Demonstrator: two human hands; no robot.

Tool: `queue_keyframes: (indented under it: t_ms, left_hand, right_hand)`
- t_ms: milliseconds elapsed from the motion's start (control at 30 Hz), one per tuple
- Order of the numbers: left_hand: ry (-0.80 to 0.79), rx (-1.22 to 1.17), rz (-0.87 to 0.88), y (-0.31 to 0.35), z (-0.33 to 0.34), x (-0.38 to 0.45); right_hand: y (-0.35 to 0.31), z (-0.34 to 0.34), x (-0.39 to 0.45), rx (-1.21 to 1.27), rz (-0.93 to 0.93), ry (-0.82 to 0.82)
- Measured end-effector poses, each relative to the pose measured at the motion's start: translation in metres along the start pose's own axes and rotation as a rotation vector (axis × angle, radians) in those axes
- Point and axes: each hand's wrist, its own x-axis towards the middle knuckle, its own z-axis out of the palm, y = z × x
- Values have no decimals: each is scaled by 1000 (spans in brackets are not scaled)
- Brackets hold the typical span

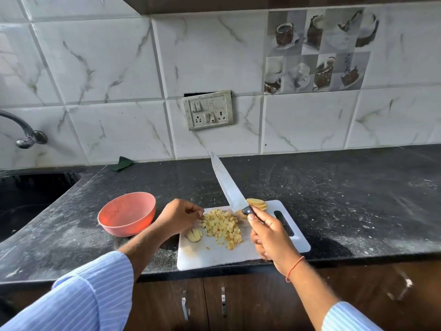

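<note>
Right hand (269, 232) clamped on knife (229, 185), blade behind diced potato (223, 226); left hand (179, 216) curled beside it, grasp unclear

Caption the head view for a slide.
Right hand holds knife raised; left hand beside diced potato on white board.

The knife (228, 185) has a shiny metal blade. The white cutting board (214, 256) looks like smooth plastic, and the pink bowl (128, 226) looks matt. The black counter (334, 199) is speckled stone.
</note>
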Motion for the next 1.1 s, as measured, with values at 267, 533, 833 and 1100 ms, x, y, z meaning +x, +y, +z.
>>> queue_keyframes:
  t_ms: [267, 533, 833, 1100]
  left_hand:
    - [-273, 204, 256, -5, -25, -17]
    - [-227, 346, 415, -24, -24, -26]
    - [-4, 139, 187, -42, -5, -50]
    - [126, 3, 237, -52, 5, -71]
  right_hand:
    - [2, -1, 1, 21, -5, -3]
    - [1, -1, 2, 34, -4, -6]
    - [-3, 2, -2, 36, 2, 8]
    - [-3, 5, -3, -5, 0, 26]
